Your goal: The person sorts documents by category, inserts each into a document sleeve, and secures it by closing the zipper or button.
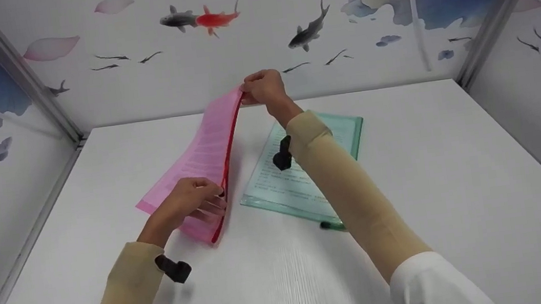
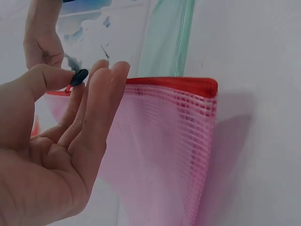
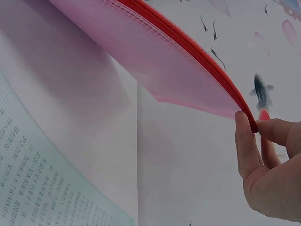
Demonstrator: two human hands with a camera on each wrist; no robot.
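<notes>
A pink mesh zip pouch (image 1: 203,152) is being held up off the white counter (image 1: 434,178), stretched between two hands with its red zipper edge (image 3: 188,47) running along the right-hand side. The far corner is being pinched by the right hand (image 1: 262,87), thumb and fingers closed on the end of the zipper tape. Near the pouch's nearer end, the small black zipper pull (image 2: 79,76) is being pinched between thumb and fingertips of the left hand (image 1: 191,198), the remaining fingers being held fairly straight.

A slip is judged to be the main risk: the pull is tiny and only lightly nipped, so it could be lost from the fingertips. If the far corner is not being kept taut, the soft mesh could buckle and the slider could jam in the fabric.

The pouch is translucent, ribbed with fine mesh, and is bending in a loose curve; printed sheets are showing faintly through it. A green pouch (image 1: 345,132) of the same kind is lying flat on the counter just beside it, under the right forearm.
</notes>
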